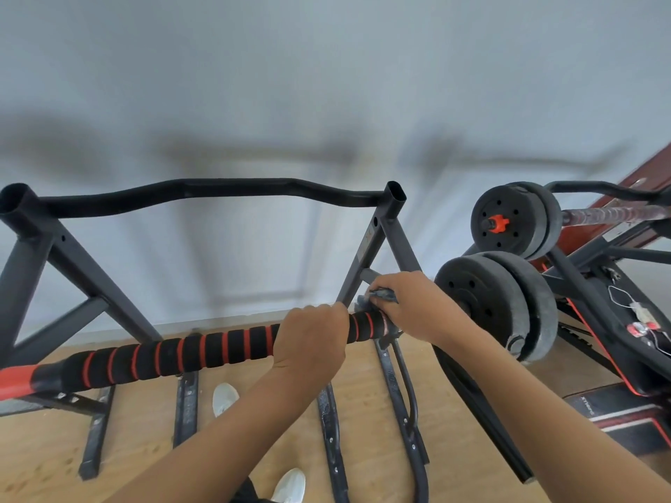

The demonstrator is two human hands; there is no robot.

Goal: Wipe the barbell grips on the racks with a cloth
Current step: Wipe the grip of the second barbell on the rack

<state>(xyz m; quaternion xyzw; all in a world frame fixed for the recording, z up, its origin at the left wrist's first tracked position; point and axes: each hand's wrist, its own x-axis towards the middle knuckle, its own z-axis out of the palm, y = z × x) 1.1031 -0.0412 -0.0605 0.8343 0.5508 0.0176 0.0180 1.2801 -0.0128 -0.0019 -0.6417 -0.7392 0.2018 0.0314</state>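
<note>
Left hand [312, 334] curls round the grip [174, 353]; right hand [412, 308] clutches a cloth [379, 295] against its right end, near the plates [490, 306].

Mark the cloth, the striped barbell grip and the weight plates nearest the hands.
cloth [379, 295], head view, bunched grey fabric at the bar's end.
barbell grip [181, 352], head view, striped foam midway along it.
weight plates [479, 303], head view, flat face of the nearer plate.

left hand [312, 335], right hand [410, 306] — both curled tight.
</note>
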